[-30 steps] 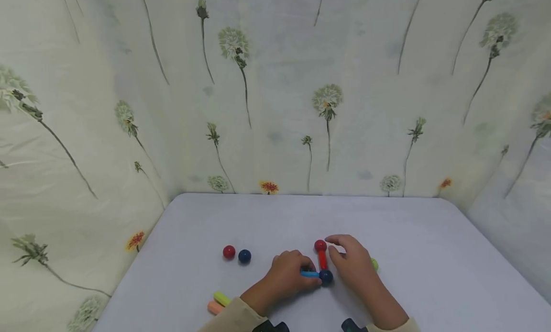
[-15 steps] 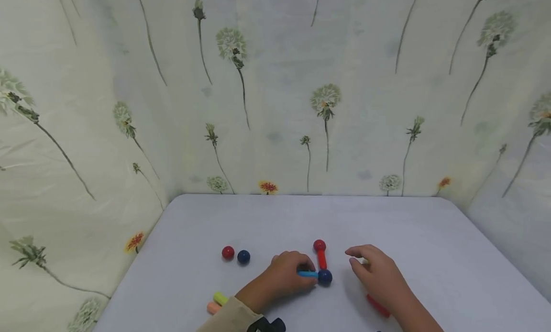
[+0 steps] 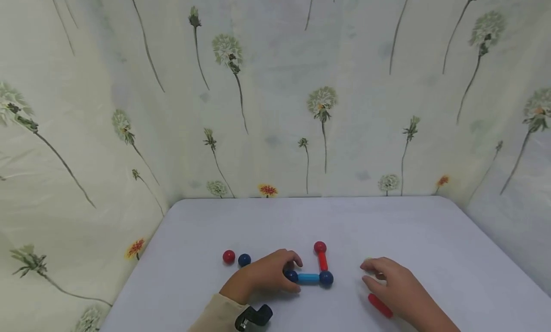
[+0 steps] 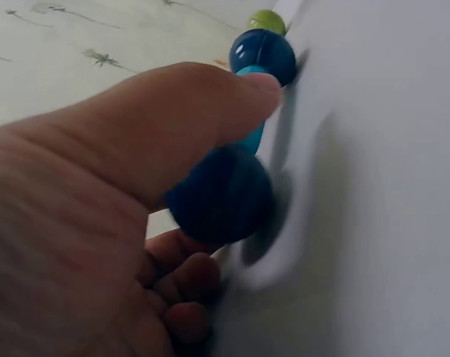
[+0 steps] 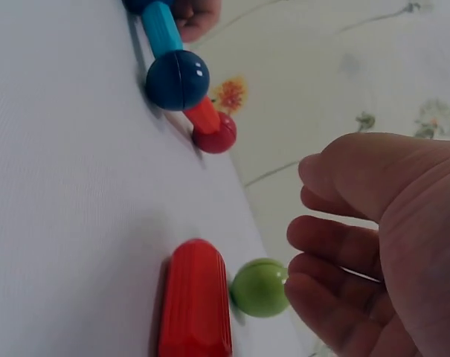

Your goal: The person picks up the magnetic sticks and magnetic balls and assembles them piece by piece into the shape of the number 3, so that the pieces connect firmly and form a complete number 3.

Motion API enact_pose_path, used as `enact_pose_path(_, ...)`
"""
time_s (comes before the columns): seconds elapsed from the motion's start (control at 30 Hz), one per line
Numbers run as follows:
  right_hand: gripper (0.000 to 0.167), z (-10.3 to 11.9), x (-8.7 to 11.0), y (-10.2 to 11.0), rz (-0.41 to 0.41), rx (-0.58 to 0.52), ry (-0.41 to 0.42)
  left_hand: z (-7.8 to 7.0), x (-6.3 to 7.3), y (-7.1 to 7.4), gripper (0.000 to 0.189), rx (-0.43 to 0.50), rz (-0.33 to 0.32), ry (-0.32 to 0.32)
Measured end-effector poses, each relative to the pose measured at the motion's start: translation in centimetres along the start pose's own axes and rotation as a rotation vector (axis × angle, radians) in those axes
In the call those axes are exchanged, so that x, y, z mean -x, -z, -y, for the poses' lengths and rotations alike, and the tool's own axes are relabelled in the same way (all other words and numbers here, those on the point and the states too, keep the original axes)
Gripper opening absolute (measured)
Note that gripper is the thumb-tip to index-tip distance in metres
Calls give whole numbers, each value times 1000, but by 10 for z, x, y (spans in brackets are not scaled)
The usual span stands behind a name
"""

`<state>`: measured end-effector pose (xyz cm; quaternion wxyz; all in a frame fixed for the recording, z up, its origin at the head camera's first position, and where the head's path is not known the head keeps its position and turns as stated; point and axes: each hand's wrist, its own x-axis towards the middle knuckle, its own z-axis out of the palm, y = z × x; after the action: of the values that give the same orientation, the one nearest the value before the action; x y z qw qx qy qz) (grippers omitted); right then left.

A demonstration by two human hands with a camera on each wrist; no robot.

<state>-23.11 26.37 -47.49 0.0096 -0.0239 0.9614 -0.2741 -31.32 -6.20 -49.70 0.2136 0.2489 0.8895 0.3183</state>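
Note:
An L-shaped piece of balls and sticks lies on the table. Its light blue stick (image 3: 308, 278) runs between two dark blue balls, one at the corner (image 3: 325, 279); from there a red stick (image 3: 323, 261) leads back to a red ball (image 3: 320, 247). My left hand (image 3: 269, 272) is spread loosely around the left dark blue ball (image 4: 223, 195), thumb and fingers apart. To the right, my right hand (image 3: 396, 284) hovers with loosely bent fingers and holds nothing. Below it lie a loose red stick (image 5: 196, 301) and a green ball (image 5: 259, 287), the ball mostly hidden in the head view.
A loose red ball (image 3: 228, 257) and a dark blue ball (image 3: 244, 260) sit left of the left hand. The white table (image 3: 267, 222) ends at a hanging flower-patterned cloth (image 3: 275, 107).
My right hand has moved right, away from the red ball, uncovering the loose red stick. My left hand has slid left off the light blue stick, loosening its fingers and showing the left ball.

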Motion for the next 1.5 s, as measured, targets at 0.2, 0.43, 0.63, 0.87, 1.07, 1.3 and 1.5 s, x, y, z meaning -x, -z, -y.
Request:
enact_pose_path(0.2,60,-6,-2,5,96,-17,-79,6,4,11,37,-23,7,-21)
enact_pose_path(0.43,72,-20,5,1,210,-33,-179,5,7,15,30,1,23,-34)
enact_pose_path(0.63,58,-29,12,-2,212,5,-142,6,5,11,30,26,17,-19)
enact_pose_path(0.87,50,-30,13,-3,217,1,-133,4,7,12,29,48,-1,-3)
enact_pose_path(1.07,36,-34,13,-8,197,-7,-116,6,5,11,29,49,3,-26)
enact_pose_path(1.3,26,-35,15,-11,171,-18,-123,10,3,11,29,39,3,-30)
enact_pose_path(1.5,25,-33,14,-11,170,-13,-147,12,2,10,29,44,2,-30)
